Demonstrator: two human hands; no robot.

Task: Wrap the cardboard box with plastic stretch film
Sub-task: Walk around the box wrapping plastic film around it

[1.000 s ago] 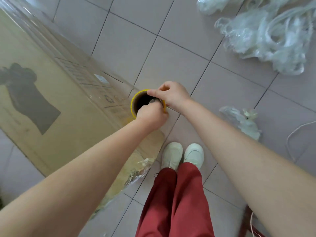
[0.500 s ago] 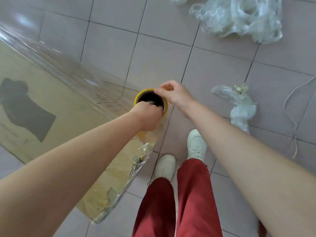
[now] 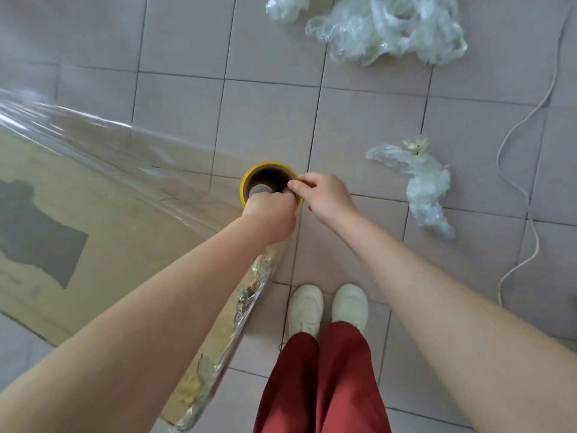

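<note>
A large flat cardboard box (image 3: 103,232) with a dark printed figure lies on the tiled floor at the left. The stretch film roll (image 3: 249,179) stands upright on its yellow-rimmed cardboard core at the box's near corner. My left hand (image 3: 271,214) grips the core's near rim, its fingers hooked inside. On the right side of the rim my right hand (image 3: 321,195) pinches the core's edge. A clear sheet of film (image 3: 103,142) stretches from the roll leftward over the box's far side. Crinkled film (image 3: 237,314) covers the box's near edge.
A big heap of crumpled used film (image 3: 390,26) lies on the floor at the top right, and a smaller wad (image 3: 418,179) sits right of the roll. A white cord (image 3: 524,189) snakes down the right side. My white shoes (image 3: 327,304) stand just below the roll.
The roll and both hands have moved away from the box corner, and a longer sheet of film has come off the roll. My feet have stepped together.
</note>
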